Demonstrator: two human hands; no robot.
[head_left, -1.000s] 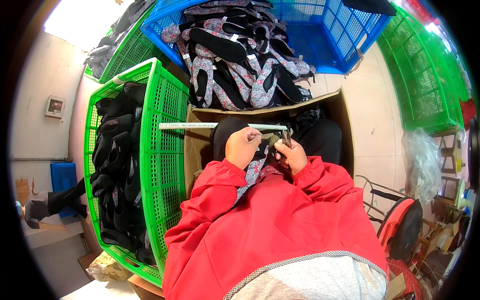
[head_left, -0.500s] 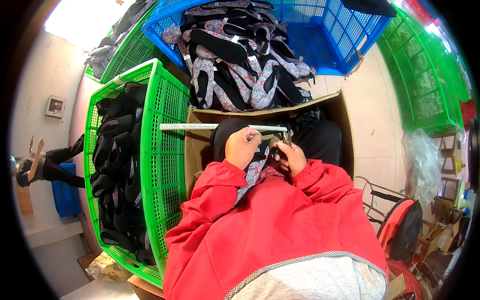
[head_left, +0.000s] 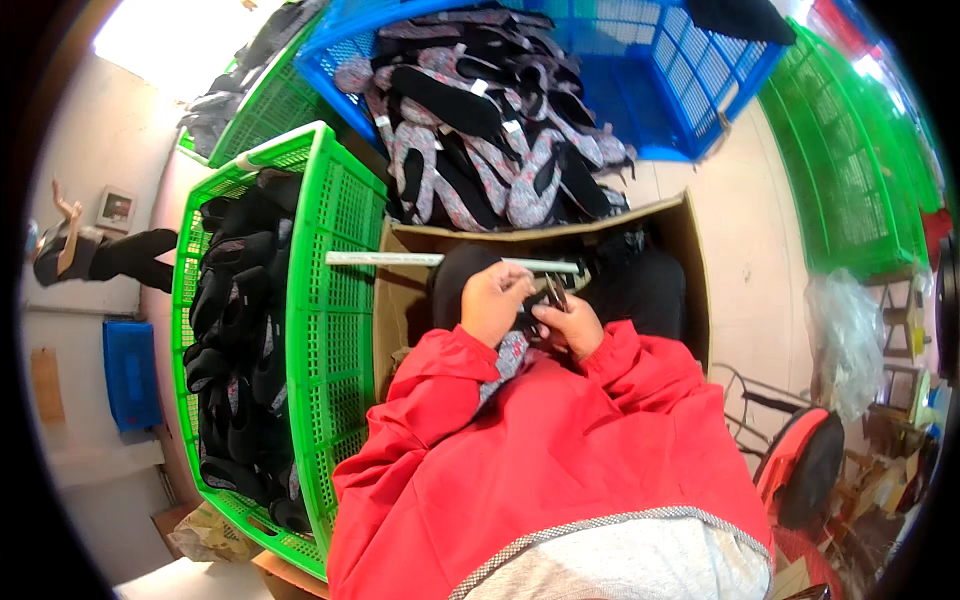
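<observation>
The right hand (head_left: 572,325) is wrapped around a slim, dark, pronged metal tool (head_left: 559,292), its tips pointing away from the body. Just beside it, through my remote view, I see the left hand (head_left: 492,303) with fingers curled; I cannot tell whether it grips the grey floral fabric piece (head_left: 509,356) below. A straight white rod (head_left: 385,258) runs crosswise beyond both, toward a bright green plastic crate (head_left: 340,300).

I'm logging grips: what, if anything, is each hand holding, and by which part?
Right hand: a dark two-pronged tool, by the end opposite its prongs. Left hand: beside floral fabric; whether it grips anything can't be told.
</observation>
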